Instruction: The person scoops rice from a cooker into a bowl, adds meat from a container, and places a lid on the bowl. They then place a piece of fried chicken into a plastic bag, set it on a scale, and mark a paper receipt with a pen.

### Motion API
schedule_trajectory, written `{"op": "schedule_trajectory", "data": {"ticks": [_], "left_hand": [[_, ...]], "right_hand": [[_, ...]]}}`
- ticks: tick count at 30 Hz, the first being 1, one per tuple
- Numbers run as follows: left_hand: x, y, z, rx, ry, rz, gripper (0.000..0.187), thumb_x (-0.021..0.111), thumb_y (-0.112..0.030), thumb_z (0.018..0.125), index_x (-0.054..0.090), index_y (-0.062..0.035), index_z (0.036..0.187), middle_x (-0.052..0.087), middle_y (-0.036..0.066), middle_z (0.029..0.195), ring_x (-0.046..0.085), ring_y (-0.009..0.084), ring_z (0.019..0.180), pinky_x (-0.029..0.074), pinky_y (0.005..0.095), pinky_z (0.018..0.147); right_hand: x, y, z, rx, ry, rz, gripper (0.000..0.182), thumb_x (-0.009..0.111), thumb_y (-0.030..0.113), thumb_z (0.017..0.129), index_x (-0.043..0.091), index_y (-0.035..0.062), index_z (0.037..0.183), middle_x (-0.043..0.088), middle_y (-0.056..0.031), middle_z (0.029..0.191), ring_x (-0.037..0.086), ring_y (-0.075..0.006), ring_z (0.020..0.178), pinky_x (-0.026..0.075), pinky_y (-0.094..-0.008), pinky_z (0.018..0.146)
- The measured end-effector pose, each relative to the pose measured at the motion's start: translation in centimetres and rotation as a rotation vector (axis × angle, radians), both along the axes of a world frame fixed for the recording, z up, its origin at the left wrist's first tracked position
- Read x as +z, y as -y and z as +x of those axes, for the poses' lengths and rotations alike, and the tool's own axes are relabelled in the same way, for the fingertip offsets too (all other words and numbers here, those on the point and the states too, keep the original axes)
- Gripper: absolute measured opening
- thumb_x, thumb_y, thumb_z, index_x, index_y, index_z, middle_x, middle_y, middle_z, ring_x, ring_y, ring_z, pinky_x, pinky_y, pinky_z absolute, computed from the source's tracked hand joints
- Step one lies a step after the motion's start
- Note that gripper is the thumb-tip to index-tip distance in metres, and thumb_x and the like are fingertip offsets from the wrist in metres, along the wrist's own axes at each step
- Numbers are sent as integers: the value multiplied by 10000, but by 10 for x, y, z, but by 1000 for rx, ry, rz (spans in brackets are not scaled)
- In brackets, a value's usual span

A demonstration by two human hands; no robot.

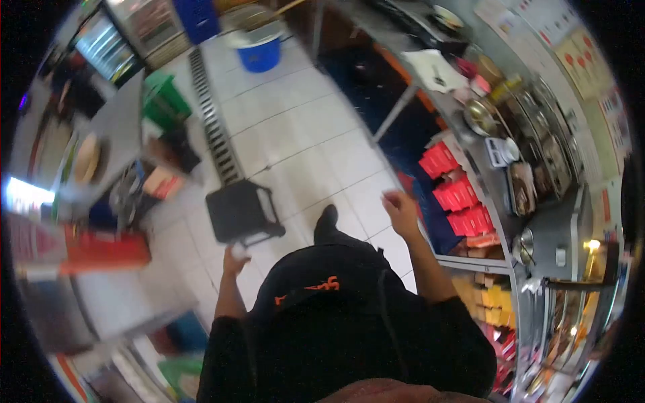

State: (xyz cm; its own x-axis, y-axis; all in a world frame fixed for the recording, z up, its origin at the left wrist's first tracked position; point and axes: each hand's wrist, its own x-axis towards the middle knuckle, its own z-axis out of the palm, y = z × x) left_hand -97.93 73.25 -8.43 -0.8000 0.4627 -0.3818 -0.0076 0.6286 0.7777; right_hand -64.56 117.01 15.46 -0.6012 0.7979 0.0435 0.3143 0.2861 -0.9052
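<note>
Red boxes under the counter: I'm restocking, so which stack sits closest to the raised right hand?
The middle stack of red boxes, level with the right hand; the upper stack and lower stack lie farther off.

Commercial kitchen: steel desk [537, 242] crowded with pots [481, 115], tiled floor [302, 134] with drain grate [213, 127], glass-door fridge [107, 48].

Stool [242, 211] before left hand [235, 258]; counter [557, 235] right of right hand [400, 205]

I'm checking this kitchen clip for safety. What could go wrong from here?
The left hand holds something small and white while the person walks; it might slip out. The black stool sits right by the foot, a likely trip point. The floor drain grate ahead may catch a shoe.
</note>
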Motion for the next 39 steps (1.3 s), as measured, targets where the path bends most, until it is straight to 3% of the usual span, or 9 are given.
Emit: {"op": "schedule_trajectory", "data": {"ticks": [5,11,19,26,27,29,34,37,39], "left_hand": [[8,-58,-30,-278,29,-354,823,905,-161,545,433,0,1200,620,137,1036,615,256,958,526,370,807],[26,-148,-121,-376,193,-470,803,901,-163,547,444,-2,1187,607,145,1044,607,265,955,521,378,808],[35,-357,-316,-612,150,-467,776,896,-166,550,459,-4,1170,590,155,1056,596,278,950,514,389,809],[56,-669,-476,-543,-12,-196,752,892,-169,552,472,-5,1155,574,164,1065,587,289,945,507,399,810],[48,-706,-503,-680,-471,-255,737,869,-163,574,465,-7,1170,560,154,1072,564,300,968,494,405,829],[78,-787,-510,-547,-135,-62,782,849,-151,595,432,18,1235,553,175,1100,568,309,990,493,401,852],[76,-889,-480,-795,-344,-81,874,861,-203,576,412,20,1292,543,200,1154,540,332,1080,471,406,924],[91,-890,-416,-783,-348,-231,934,876,-259,542,409,14,1304,529,223,1202,515,361,1129,449,430,964],[99,-868,-378,-691,-278,-377,971,884,-309,517,413,-11,1312,518,236,1226,501,384,1161,434,443,990]], "right_hand": [[170,-105,-107,322,-504,415,204,637,-33,795,623,16,993,639,-122,932,617,-212,821,484,-322,719],[282,-193,-188,603,-908,808,93,625,96,828,608,80,919,609,-101,873,612,-231,734,456,-345,594],[283,-325,-288,254,-773,962,54,598,97,778,575,106,827,565,-51,817,558,-210,707,436,-323,563],[336,-413,-306,26,-279,912,67,545,107,752,556,143,807,541,-21,796,511,-191,712,414,-298,565],[345,-425,-304,-17,-212,911,71,537,109,748,553,148,804,538,-16,792,505,-189,713,411,-294,565],[355,-449,-297,-92,-92,909,79,522,112,740,548,159,799,531,-8,786,491,-183,715,404,-287,565],[323,-540,-249,-295,56,924,84,513,96,737,522,157,793,517,-10,769,478,-183,703,405,-289,570],[247,-633,-236,-342,-19,947,119,576,30,774,479,87,812,518,-70,756,518,-215,657,444,-340,581],[178,-703,-268,-346,-430,735,109,563,-8,810,477,55,835,552,-109,823,548,-242,726,451,-343,650]]}}
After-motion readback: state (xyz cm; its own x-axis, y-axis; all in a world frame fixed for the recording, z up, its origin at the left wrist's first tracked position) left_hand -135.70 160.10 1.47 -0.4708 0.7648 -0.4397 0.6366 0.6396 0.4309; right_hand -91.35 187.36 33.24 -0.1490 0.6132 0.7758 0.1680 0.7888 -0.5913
